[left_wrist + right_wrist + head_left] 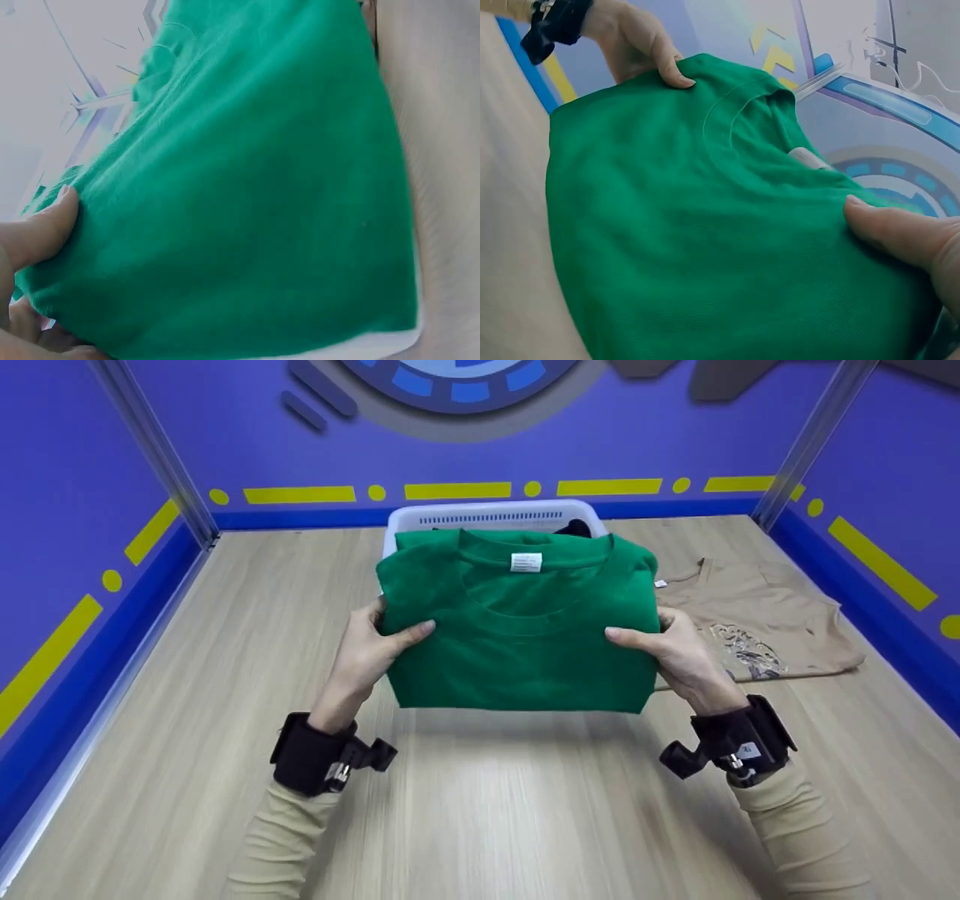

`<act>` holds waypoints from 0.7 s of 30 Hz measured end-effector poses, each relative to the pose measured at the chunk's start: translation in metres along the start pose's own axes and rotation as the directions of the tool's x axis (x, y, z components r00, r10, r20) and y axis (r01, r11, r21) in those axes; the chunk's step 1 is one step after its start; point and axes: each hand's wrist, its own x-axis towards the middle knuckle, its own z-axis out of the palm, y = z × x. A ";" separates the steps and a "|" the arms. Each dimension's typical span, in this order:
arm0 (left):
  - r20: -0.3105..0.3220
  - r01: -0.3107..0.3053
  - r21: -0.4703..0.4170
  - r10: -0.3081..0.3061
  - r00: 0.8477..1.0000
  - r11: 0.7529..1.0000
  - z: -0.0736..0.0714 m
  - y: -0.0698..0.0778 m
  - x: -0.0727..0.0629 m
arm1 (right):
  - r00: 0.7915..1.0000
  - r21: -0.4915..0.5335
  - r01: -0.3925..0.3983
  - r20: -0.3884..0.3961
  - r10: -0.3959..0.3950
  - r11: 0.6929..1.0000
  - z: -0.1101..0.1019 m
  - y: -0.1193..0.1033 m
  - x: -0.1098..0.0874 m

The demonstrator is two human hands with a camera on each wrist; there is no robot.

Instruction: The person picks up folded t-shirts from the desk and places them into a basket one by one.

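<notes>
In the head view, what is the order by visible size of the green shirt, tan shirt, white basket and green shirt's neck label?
1. Green shirt, held nearer the camera
2. Tan shirt, partly hidden
3. White basket, largely hidden
4. Neck label

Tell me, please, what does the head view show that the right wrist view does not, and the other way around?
Only the head view shows the white basket behind the garment and the tan shirt with a printed design lying on the right.

Only the right wrist view shows yellow chevrons on the wall and, at upper right, what looks like a white cable.

Both show the green shirt with its white neck label, held by the left hand and right hand.
</notes>
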 end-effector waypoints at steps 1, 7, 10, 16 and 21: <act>0.000 0.005 -0.016 -0.005 1.000 1.000 0.000 -0.002 0.001 | 1.000 -0.019 0.021 -0.022 -0.022 1.000 0.000 0.000 0.000; -0.019 -0.004 -0.064 0.003 1.000 0.998 0.002 -0.008 0.004 | 0.983 -0.048 0.132 -0.120 -0.137 0.990 0.000 -0.001 0.000; -0.031 -0.023 -0.088 0.021 0.999 0.996 0.003 -0.008 0.004 | 0.968 -0.017 0.195 -0.160 -0.195 0.981 0.002 0.001 0.001; -0.040 -0.061 -0.136 0.056 0.998 0.989 0.005 -0.009 0.004 | 0.938 0.019 0.267 -0.232 -0.256 0.963 0.004 0.005 0.002; -0.035 -0.072 -0.135 0.068 0.997 0.988 0.005 -0.012 0.005 | 0.937 0.025 0.269 -0.239 -0.256 0.963 0.004 0.006 0.002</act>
